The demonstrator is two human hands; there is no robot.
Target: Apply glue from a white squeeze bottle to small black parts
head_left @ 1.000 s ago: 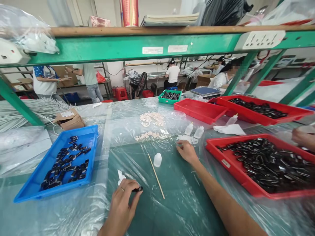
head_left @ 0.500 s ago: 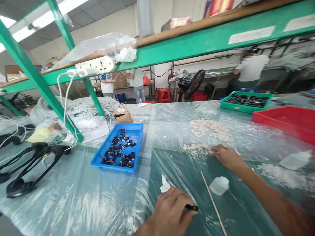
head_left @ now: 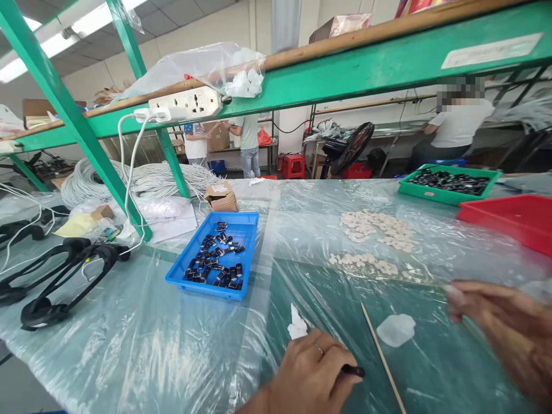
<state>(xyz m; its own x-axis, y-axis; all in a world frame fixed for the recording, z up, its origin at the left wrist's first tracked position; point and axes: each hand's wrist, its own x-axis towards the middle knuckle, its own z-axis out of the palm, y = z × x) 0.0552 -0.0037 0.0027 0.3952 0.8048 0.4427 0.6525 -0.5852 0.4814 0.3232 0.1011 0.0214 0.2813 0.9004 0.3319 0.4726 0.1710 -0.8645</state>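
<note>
At bottom centre, the left hand (head_left: pixel 308 376) pinches a small black plastic part (head_left: pixel 354 371) steady; the blurred right hand (head_left: pixel 502 328) at lower right has an unreadable grip.

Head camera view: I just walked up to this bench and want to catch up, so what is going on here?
A person sits at a plastic-covered table. Their left hand pinches a small black part against the table. Their right hand, blurred, is raised above the table near a small white bottle and a thin wooden stick. A blue tray of similar black parts sits to the left, with pale small pieces scattered further back. Other people work in the background.
</note>
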